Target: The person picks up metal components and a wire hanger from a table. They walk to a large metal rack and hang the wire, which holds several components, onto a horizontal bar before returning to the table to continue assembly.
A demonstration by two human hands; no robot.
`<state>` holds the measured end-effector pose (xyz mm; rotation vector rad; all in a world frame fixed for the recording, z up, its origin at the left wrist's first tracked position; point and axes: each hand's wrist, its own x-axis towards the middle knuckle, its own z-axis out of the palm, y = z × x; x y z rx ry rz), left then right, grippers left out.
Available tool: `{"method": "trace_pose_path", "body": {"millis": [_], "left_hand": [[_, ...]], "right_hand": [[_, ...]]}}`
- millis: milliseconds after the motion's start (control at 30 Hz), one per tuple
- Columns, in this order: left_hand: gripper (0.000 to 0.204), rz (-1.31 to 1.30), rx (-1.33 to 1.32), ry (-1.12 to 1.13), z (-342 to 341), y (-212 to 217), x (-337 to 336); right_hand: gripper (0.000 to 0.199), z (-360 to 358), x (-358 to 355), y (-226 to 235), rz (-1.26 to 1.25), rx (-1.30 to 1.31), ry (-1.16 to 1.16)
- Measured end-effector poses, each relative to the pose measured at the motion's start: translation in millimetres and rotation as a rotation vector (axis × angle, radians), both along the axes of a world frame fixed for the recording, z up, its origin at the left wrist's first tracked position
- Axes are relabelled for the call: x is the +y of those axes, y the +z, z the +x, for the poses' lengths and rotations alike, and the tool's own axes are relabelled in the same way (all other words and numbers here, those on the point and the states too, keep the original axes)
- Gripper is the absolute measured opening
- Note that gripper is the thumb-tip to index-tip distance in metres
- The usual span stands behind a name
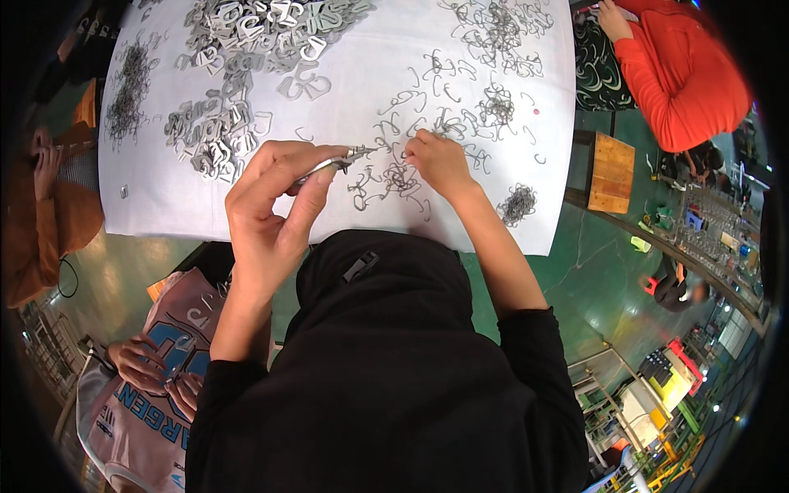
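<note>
Raised over the near part of the white-covered table, my left hand [275, 201] pinches a grey metal piece [325, 167] between thumb and fingers. Its narrow end points right, and its exact kind is unclear. My right hand [441, 164] is closed at the fingertips, low over a scatter of thin curved wire pieces [400, 175]. Whether a wire is between those fingertips is too small to see. Beyond my left hand lie loose heaps of flat grey hook-shaped metal pieces [215, 135].
A larger heap of the hook-shaped pieces [255, 33] covers the far left of the table [353, 82]. More wires [501, 37] lie far right, with small dark piles [518, 204] at the sides. People sit around: a red sleeve [678, 78], a brown sleeve [66, 214]. A wooden stool [611, 174] stands right.
</note>
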<state>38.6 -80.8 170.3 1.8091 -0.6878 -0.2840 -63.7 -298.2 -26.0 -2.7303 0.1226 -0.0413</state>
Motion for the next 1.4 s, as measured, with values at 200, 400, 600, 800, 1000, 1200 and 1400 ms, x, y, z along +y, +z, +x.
{"method": "trace_pose_path", "body": {"millis": [200, 400, 600, 800, 1000, 1200, 1400], "left_hand": [[0.017, 0.045, -0.015, 0.026, 7, -7, 6], [0.017, -0.002, 0.001, 0.076, 7, -9, 5], [0.018, -0.033, 0.004, 0.051, 5, -11, 4], [0.021, -0.043, -0.008, 0.049, 1, -15, 4], [0.015, -0.088, -0.033, 0.074, -2, -22, 0], [0.016, -0.150, -0.037, 0.057, -7, -23, -4], [0.017, -0.149, -0.127, -0.023, -12, -17, -7]], "right_hand": [[0.007, 8, 9, 8, -0.204, 0.181, 0.052], [0.005, 4, 0, 14, 0.058, 0.162, -0.110], [0.008, 3, 14, 5, -0.111, 0.258, -0.031], [0.012, 0, -13, 27, 0.763, 0.341, -0.396], [0.007, 5, 14, 115, 1.361, 0.054, -0.546], [0.019, 3, 58, 198, 1.375, -0.245, -0.485], [0.020, 3, 76, 208, 1.260, -0.433, -0.464]]}}
